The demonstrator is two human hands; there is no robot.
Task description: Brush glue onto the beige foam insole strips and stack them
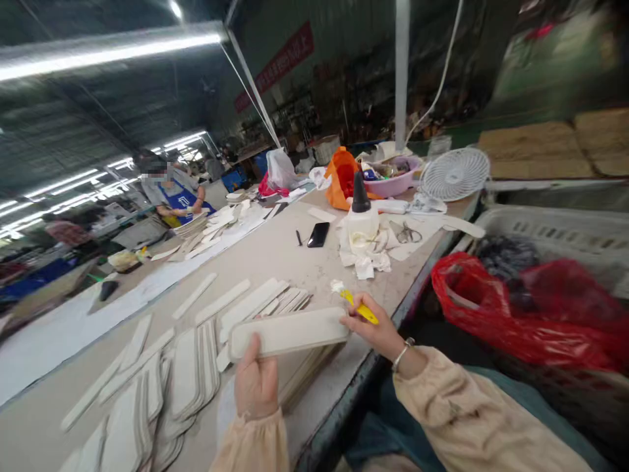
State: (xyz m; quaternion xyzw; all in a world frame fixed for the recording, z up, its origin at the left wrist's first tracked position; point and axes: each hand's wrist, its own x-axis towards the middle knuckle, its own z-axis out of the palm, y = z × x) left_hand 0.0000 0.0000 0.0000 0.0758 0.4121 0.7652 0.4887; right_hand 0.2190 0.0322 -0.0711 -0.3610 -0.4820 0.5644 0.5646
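Observation:
My left hand [255, 383] grips a long pale insole-shaped board piece [289, 333] from below and holds it flat above the table's near edge. My right hand [376, 331] is closed on a yellow-handled glue brush [354, 303], its white bristle tip pointing up and left beside the piece's right end. Several similar pale strips [255, 303] lie in rows just beyond, and overlapping stacks of shaped pieces [187, 377] lie to the left on the table [295, 255].
A white glue bottle with a black nozzle [361, 216] stands on crumpled paper, scissors [407, 233] and a black phone [318, 234] nearby. A small white fan [455, 174], pink basin and orange bag sit farther back. A red plastic bag [515, 314] fills a crate at right. Another person [174, 193] works at far left.

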